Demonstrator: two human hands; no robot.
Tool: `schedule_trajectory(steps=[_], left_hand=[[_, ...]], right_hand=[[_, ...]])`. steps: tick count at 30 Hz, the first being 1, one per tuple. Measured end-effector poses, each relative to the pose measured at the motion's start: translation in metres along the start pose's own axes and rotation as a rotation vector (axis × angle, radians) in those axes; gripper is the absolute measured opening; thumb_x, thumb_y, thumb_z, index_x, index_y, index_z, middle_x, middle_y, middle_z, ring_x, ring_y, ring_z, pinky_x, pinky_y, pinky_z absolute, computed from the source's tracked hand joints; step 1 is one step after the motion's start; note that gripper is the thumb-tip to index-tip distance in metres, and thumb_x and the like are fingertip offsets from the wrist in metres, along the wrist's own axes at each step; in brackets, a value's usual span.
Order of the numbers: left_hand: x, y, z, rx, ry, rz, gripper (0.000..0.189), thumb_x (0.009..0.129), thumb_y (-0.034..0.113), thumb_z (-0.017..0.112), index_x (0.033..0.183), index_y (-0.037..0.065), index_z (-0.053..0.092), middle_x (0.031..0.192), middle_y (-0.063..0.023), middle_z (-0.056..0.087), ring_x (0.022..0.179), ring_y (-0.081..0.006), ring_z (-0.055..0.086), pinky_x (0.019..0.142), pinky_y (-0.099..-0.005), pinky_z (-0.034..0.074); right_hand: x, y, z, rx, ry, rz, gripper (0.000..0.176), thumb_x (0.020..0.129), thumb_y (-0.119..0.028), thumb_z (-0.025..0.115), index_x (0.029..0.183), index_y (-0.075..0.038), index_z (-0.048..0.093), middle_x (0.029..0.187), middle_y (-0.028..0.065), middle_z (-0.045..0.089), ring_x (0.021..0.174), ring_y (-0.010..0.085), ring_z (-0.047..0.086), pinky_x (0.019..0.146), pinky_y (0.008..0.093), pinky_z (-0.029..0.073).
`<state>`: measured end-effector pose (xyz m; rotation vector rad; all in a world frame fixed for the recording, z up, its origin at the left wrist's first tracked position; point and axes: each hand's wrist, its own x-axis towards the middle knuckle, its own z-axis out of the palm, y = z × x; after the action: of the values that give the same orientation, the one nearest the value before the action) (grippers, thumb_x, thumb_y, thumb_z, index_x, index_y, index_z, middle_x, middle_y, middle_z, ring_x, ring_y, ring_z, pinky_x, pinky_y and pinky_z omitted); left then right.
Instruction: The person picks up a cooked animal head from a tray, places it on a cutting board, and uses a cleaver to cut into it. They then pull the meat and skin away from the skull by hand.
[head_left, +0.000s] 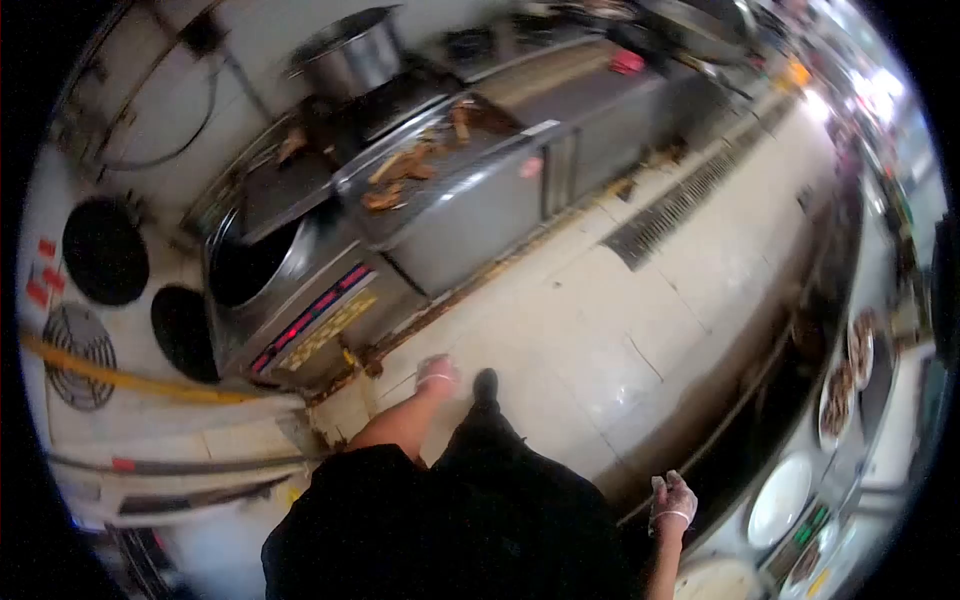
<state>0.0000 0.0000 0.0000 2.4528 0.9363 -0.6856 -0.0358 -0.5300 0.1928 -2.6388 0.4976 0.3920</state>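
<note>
Left hand [437, 375], clear glove on, hung over the tiled floor [560, 330] near the steel unit [325, 275] with the round opening; too blurred, couldn't tell if it gripped anything. Right hand [675, 500], same glove, was released, fingers loosely curled, near the white plate [780, 500] on the counter [733, 537]. Filled dishes [838, 402] sat farther along.

White plate [780, 502], black clothing [450, 530], pale cream floor [560, 335].
</note>
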Motion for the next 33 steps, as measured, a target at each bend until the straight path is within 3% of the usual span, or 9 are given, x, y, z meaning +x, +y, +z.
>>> schedule_trajectory(steps=[2,3,7,9,15,21,27,29,33], left_hand=[[-0.035,0.01,0.0,-0.009,0.078,-0.024,0.031,0.085,0.026,0.058,0.108,0.006,0.064,0.118,-0.0211,0.062,0.111,-0.035,0.059,0.093,-0.0458,0.048],[0.031,-0.004,-0.039,-0.132,0.076,0.003,0.031,0.085,0.026,0.058,0.108,0.006,0.064,0.118,-0.0211,0.062,0.111,-0.035,0.059,0.093,-0.0458,0.048],[0.031,-0.106,-0.125,-0.139,0.11,-0.081,0.035,0.086,0.028,0.055,0.113,0.007,0.063,0.118,-0.0209,0.062,0.11,-0.036,0.059,0.093,-0.0459,0.048],[0.075,-0.166,-0.108,-0.197,0.13,-0.226,0.039,0.088,0.03,0.054,0.117,0.007,0.062,0.118,-0.0205,0.062,0.11,-0.0343,0.06,0.093,-0.0442,0.048],[0.189,-0.315,-0.065,-0.236,0.255,-0.517,0.034,0.09,0.032,0.05,0.105,0.008,0.07,0.111,-0.0178,0.068,0.101,-0.0324,0.066,0.086,-0.0412,0.051],[0.121,-0.218,-0.188,-0.742,0.622,-0.509,0.035,0.088,0.044,0.055,0.104,0.017,0.071,0.103,-0.0101,0.07,0.096,-0.031,0.066,0.084,-0.0415,0.051],[0.158,-0.209,-0.301,-0.413,0.986,-0.172,0.037,0.086,0.041,0.064,0.102,0.008,0.068,0.09,-0.0129,0.07,0.082,-0.027,0.066,0.076,-0.0365,0.051],[0.182,-0.193,-0.376,-1.078,1.096,-0.037,0.037,0.086,0.038,0.066,0.099,0.003,0.068,0.084,-0.0103,0.069,0.076,-0.0218,0.064,0.072,-0.0344,0.05],[0.274,-0.232,-0.502,-1.616,0.526,-0.356,0.047,0.085,0.038,0.07,0.113,0.001,0.063,0.101,-0.0145,0.066,0.089,-0.0231,0.063,0.08,-0.0364,0.052]], right_hand=[[0.046,-0.007,0.008,-0.015,-0.043,-0.161,0.043,0.082,-0.038,0.07,0.111,-0.007,0.07,0.094,0.0186,0.071,0.09,0.0335,0.068,0.086,0.0397,0.052],[0.07,-0.112,0.028,-0.096,0.035,-0.216,0.043,0.082,-0.038,0.07,0.111,-0.007,0.07,0.094,0.0186,0.071,0.09,0.0335,0.068,0.086,0.0397,0.052],[0.075,-0.243,0.098,-0.45,-0.194,-0.339,0.038,0.084,-0.029,0.071,0.113,-0.006,0.067,0.1,0.0159,0.071,0.094,0.0296,0.067,0.084,0.0363,0.053],[0.103,-0.27,0.128,0.016,-0.261,-0.277,0.047,0.082,-0.039,0.068,0.116,-0.007,0.067,0.104,0.0196,0.069,0.099,0.034,0.066,0.091,0.0391,0.049],[0.103,-0.43,0.106,-0.262,-0.304,-0.439,0.047,0.082,-0.036,0.069,0.117,-0.004,0.066,0.102,0.0204,0.069,0.097,0.0339,0.066,0.089,0.0393,0.05],[0.17,-0.485,0.133,-0.257,-0.358,-0.526,0.046,0.082,-0.036,0.07,0.115,-0.004,0.066,0.099,0.0203,0.07,0.094,0.0337,0.067,0.087,0.0382,0.052],[0.216,-0.566,0.146,-0.351,-0.353,-0.694,0.046,0.083,-0.035,0.069,0.115,-0.003,0.066,0.101,0.0206,0.07,0.094,0.0328,0.068,0.086,0.0382,0.052],[0.225,-0.586,0.153,-0.312,-0.329,-0.739,0.046,0.083,-0.035,0.069,0.115,-0.002,0.066,0.1,0.0206,0.07,0.093,0.0326,0.068,0.086,0.0381,0.052],[0.217,-0.628,0.163,-0.305,-0.341,-0.568,0.045,0.085,-0.033,0.071,0.114,0.0,0.065,0.103,0.0214,0.069,0.096,0.0335,0.066,0.089,0.0381,0.051]])
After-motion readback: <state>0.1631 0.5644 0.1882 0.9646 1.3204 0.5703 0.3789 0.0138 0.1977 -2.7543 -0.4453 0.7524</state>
